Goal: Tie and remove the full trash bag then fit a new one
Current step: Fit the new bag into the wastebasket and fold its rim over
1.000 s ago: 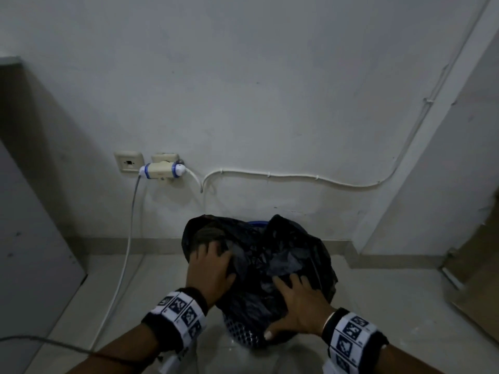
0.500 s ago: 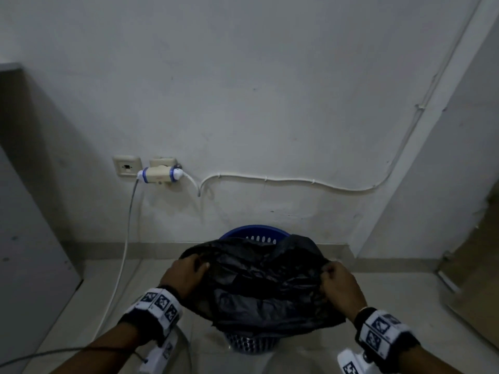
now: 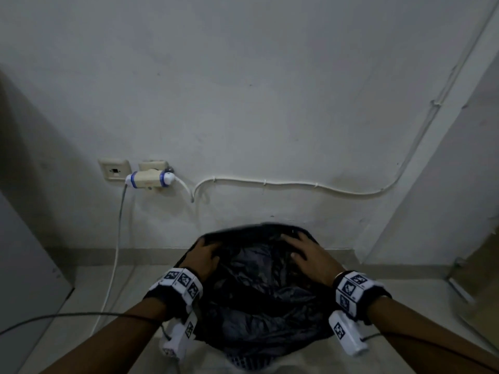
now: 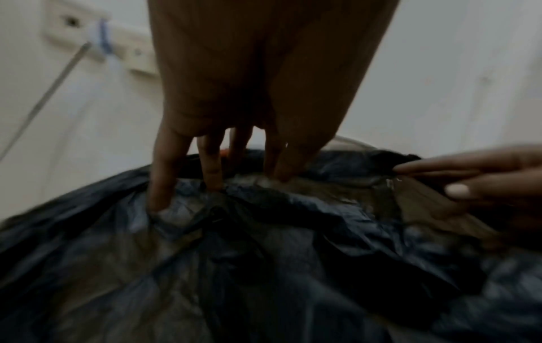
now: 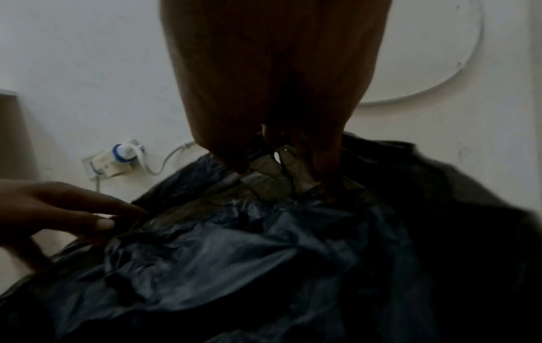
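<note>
A black trash bag point(image 3: 256, 298) lies spread over the perforated blue basket point(image 3: 249, 363), of which only a bit of the near wall shows. Both hands are at the bag's far edge. My left hand point(image 3: 205, 252) grips the film at the far left; in the left wrist view its fingers point(image 4: 211, 176) dig down into the bag point(image 4: 264, 255). My right hand point(image 3: 297, 247) holds the far right edge with fingers spread. In the right wrist view, film point(image 5: 264, 255) bunches between its fingers point(image 5: 231, 162). The inside of the basket is hidden.
The basket stands on a tiled floor near the white wall. A wall socket with a plug adapter point(image 3: 148, 179) is up to the left, its cable point(image 3: 118, 238) dropping to the floor. A grey cabinet point(image 3: 21, 265) stands left, a wooden panel point(image 3: 483, 265) right.
Half a second ago both hands held the bag stretched wide at its sides, with the basket's far rim bare. Now they have moved forward and the bag covers that rim.
</note>
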{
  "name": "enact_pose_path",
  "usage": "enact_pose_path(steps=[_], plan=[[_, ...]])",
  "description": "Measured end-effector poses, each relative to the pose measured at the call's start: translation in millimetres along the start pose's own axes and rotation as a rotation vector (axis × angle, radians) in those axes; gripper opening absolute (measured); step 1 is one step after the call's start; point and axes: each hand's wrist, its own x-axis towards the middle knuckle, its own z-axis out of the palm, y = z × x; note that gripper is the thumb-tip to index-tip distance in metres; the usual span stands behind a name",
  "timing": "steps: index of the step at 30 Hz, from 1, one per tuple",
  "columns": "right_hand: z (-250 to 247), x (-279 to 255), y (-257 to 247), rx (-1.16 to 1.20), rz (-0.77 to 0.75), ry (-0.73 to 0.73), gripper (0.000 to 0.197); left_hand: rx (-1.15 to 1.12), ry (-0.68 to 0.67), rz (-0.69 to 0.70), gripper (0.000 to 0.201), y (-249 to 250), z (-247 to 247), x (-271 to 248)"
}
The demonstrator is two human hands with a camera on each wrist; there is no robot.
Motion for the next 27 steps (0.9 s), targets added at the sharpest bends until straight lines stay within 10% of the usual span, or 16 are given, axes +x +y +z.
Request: enact_pose_path(steps=[7, 19, 27], plan=[[-14, 32, 29, -0.154, 0.153, -0.021, 0.063, -0.102, 0.081, -0.018, 0.052, 0, -11, 38], [8, 53, 65, 0.043, 0.4, -0.446, 0.064, -0.32, -0.444, -0.411, 0.074, -11, -16, 43], [-6, 31, 69, 0.239, 0.439, -0.116, 0.033, -1.185, -0.183, -0.772, 0.022, -14, -29, 1]])
